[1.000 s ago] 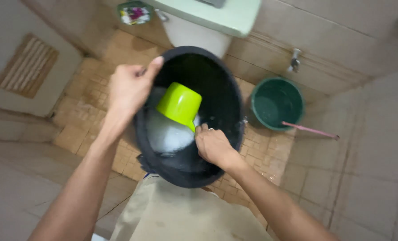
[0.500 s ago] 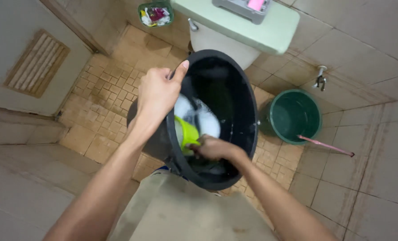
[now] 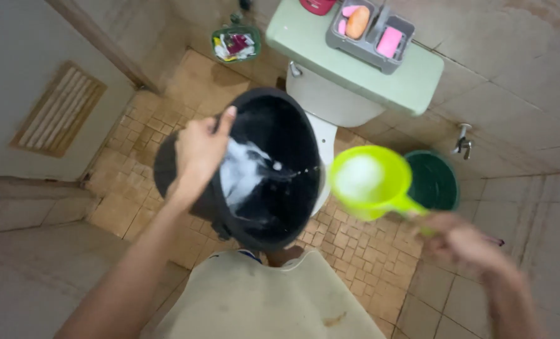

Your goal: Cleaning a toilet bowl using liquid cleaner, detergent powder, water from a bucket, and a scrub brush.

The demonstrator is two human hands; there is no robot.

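Your left hand grips the rim of the black bucket, fingers closed over its edge; the bucket is tilted toward you above the tiled floor, with foamy water inside. Your right hand, blurred, is closed around the handle of the lime-green dipper, held beside the bucket, near the dark green pail.

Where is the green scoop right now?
In the head view, the lime-green scoop is right of centre, held in the right hand, between the black bucket and the dark green pail.
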